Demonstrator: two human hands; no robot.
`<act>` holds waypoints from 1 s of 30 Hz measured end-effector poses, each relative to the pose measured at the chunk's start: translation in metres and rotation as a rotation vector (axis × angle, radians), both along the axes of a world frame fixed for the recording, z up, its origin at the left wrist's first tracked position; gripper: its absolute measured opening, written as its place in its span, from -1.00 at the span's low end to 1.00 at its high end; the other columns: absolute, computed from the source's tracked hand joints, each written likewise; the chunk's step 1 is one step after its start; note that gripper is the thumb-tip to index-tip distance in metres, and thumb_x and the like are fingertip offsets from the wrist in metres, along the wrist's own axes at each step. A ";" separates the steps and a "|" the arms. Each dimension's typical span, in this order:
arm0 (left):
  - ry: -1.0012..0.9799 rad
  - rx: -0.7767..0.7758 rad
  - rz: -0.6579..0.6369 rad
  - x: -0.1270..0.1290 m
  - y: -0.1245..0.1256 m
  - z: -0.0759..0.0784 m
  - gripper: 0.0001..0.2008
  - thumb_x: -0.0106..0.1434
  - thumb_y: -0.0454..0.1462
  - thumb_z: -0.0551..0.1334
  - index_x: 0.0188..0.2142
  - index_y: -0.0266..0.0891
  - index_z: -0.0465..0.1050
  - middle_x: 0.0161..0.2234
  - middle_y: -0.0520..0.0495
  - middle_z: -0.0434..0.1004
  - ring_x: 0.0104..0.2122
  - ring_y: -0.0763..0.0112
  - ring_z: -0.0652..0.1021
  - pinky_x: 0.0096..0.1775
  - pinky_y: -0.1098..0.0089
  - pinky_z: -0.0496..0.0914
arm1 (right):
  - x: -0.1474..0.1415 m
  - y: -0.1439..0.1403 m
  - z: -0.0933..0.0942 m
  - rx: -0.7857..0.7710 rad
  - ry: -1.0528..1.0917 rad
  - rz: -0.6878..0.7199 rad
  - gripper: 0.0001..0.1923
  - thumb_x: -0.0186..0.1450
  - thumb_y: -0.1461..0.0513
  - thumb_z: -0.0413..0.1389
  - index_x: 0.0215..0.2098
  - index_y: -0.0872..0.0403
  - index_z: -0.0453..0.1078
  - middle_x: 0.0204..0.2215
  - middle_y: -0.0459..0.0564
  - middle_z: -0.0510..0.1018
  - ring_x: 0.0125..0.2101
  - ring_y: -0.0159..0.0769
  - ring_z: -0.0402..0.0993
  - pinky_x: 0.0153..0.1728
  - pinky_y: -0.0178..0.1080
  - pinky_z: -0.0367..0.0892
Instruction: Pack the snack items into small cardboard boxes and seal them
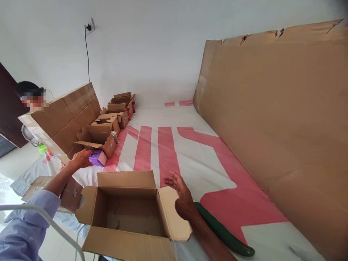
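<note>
Cloth (pixel 165 148): red and white, by a white wall (pixel 152 54).
Left hand (pixel 82 158): at the purple box (pixel 98 158); can't tell if its fingers grip.
Right hand (pixel 178 192): fingers apart, by a flap of the big open box (pixel 130 208).
Purple box: beside a brown box (pixel 110 145).
Green thing (pixel 223 232): next to the right arm.

My left grip (pixel 82 158) hides part of the purple carton (pixel 99 158); past my right grip (pixel 179 194), the cardboard sheet (pixel 274 108) runs off-frame.

Black plug (pixel 88 27) sits in the wall socket (pixel 92 24), cord (pixel 87 54) dangling; big cardboard panel (pixel 272 108) stands right, a person (pixel 29 90) behind the left barrier (pixel 67 116)!
</note>
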State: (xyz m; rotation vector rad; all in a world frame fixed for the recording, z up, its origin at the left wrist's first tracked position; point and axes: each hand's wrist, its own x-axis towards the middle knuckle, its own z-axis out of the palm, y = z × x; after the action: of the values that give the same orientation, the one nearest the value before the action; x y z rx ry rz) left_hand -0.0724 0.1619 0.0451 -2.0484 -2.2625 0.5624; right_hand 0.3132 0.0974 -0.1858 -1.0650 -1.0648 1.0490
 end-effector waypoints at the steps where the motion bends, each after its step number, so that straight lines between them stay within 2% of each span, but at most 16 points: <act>1: -0.009 0.002 -0.004 0.002 -0.002 0.003 -0.43 0.22 -0.14 0.42 0.23 -0.08 0.53 0.23 -0.28 0.56 0.23 -0.18 0.57 0.15 0.05 0.48 | 0.000 0.000 0.000 -0.008 0.005 -0.003 -0.44 0.09 0.05 0.30 0.05 -0.06 0.41 -0.17 0.07 0.69 -0.17 -0.03 0.68 -0.12 0.04 0.64; 5: -0.099 -0.038 -0.049 0.006 -0.019 0.014 -0.52 0.35 -0.04 0.32 0.23 0.00 0.54 0.25 -0.12 0.61 0.20 0.05 0.61 0.17 0.25 0.46 | 0.002 -0.001 0.004 -0.034 0.024 0.000 -0.46 0.06 0.08 0.32 0.02 -0.08 0.41 -0.18 0.04 0.68 -0.18 -0.03 0.68 -0.11 0.04 0.64; 7: -0.119 -0.064 -0.049 0.000 -0.033 0.018 -0.54 0.33 -0.02 0.32 0.18 -0.03 0.58 0.19 -0.14 0.66 0.15 0.02 0.64 0.16 0.22 0.47 | 0.004 -0.004 0.007 -0.026 0.033 0.018 -0.47 0.06 0.09 0.31 0.01 -0.09 0.42 -0.16 0.02 0.69 -0.15 -0.03 0.69 -0.06 0.05 0.64; 11: -0.026 -0.055 0.026 -0.026 -0.069 0.023 -0.52 0.19 -0.08 0.39 0.11 -0.07 0.62 0.15 -0.23 0.68 0.17 -0.17 0.62 0.20 0.01 0.45 | 0.006 -0.008 0.013 -0.018 0.054 0.031 -0.49 0.05 0.13 0.30 -0.01 -0.08 0.43 -0.16 0.04 0.70 -0.15 -0.03 0.69 -0.05 0.05 0.64; 16: -0.045 -0.150 0.090 -0.059 -0.115 0.020 -0.60 0.03 -0.21 0.37 -0.08 -0.06 0.69 -0.04 -0.18 0.75 0.07 -0.22 0.66 0.20 -0.08 0.43 | 0.005 -0.007 0.012 -0.024 0.044 0.031 -0.49 0.04 0.11 0.32 -0.03 -0.09 0.42 -0.20 0.06 0.70 -0.20 -0.03 0.68 -0.12 0.03 0.64; 20: -0.081 -0.199 0.055 -0.080 -0.144 0.018 -0.50 -0.03 -0.23 0.33 -0.03 -0.08 0.68 0.01 -0.13 0.72 0.09 -0.10 0.63 0.24 0.00 0.41 | 0.003 -0.007 0.008 -0.017 0.025 0.016 -0.50 0.03 0.09 0.30 -0.04 -0.08 0.43 -0.19 0.06 0.68 -0.21 -0.04 0.67 -0.14 -0.02 0.62; 23: -0.132 -0.144 0.083 -0.088 -0.157 0.021 -0.51 0.02 -0.23 0.32 -0.01 -0.08 0.68 0.04 -0.14 0.72 0.13 -0.09 0.61 0.20 0.06 0.45 | 0.003 -0.008 0.007 -0.035 0.032 0.020 -0.52 0.02 0.09 0.28 -0.07 -0.09 0.44 -0.19 0.04 0.68 -0.18 -0.04 0.66 -0.11 -0.01 0.62; 26: -0.305 0.036 -0.015 -0.070 -0.160 0.030 -0.55 0.27 -0.06 0.29 0.11 -0.05 0.64 0.17 -0.13 0.67 0.18 -0.05 0.60 0.25 0.05 0.42 | 0.002 -0.008 0.007 -0.048 0.010 0.020 -0.51 -0.01 0.10 0.27 -0.08 -0.10 0.44 -0.18 0.04 0.68 -0.18 -0.01 0.66 -0.09 0.02 0.61; 28: -0.426 0.142 -0.126 -0.041 -0.158 0.034 -0.46 0.38 0.09 0.25 0.24 -0.02 0.56 0.27 -0.13 0.60 0.24 -0.04 0.56 0.27 0.07 0.41 | 0.003 -0.008 0.005 -0.043 0.001 0.019 -0.50 -0.04 0.14 0.25 -0.09 -0.09 0.43 -0.19 0.05 0.68 -0.17 0.01 0.66 -0.08 0.05 0.60; 30: -0.462 0.160 -0.266 -0.004 -0.153 0.034 -0.40 0.41 0.14 0.25 0.33 -0.01 0.47 0.30 -0.15 0.56 0.26 -0.04 0.54 0.27 0.08 0.41 | 0.003 -0.008 0.002 -0.030 0.008 0.017 -0.48 -0.07 0.17 0.20 -0.09 -0.09 0.43 -0.19 0.05 0.68 -0.17 0.02 0.67 -0.06 0.05 0.60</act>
State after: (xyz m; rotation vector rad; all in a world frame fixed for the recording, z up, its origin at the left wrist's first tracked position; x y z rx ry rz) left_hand -0.0760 0.0091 0.0789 -2.5364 -2.0854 -0.1199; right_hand 0.3160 0.0899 -0.1838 -1.0770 -1.0566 1.0855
